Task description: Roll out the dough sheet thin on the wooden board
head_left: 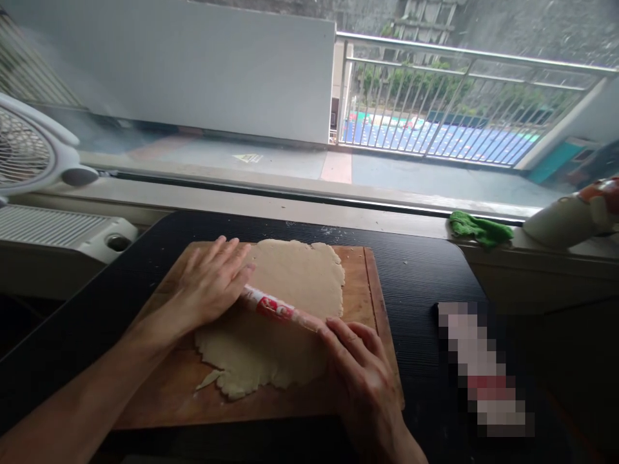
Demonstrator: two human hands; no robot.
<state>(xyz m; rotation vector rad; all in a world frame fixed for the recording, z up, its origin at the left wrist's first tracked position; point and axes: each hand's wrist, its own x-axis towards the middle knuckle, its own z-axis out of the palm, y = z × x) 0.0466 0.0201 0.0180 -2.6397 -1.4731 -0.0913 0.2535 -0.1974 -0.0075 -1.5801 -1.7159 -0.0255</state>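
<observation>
A wide, thin sheet of dough (261, 361) with ragged edges lies on a wooden board (169, 403). Slantwise across the dough is a rolling pin (278, 308) with a red and white printed wrap. My left hand (213, 280) lies over the pin's far left end, its fingers stretched out flat and covering that end. At the near right end, my right hand (362, 361) has bent fingers closed over the pin; its thumb is hidden. A small torn strip of dough (209, 379) sticks out at the sheet's lower left edge.
The board rests on a black table (416, 283). A blurred-out long object (478, 367) lies at its right. On the windowsill are a green cloth (480, 229) and a pale container (570, 216). A white fan (29, 148) and a white ribbed appliance (62, 232) stand at left.
</observation>
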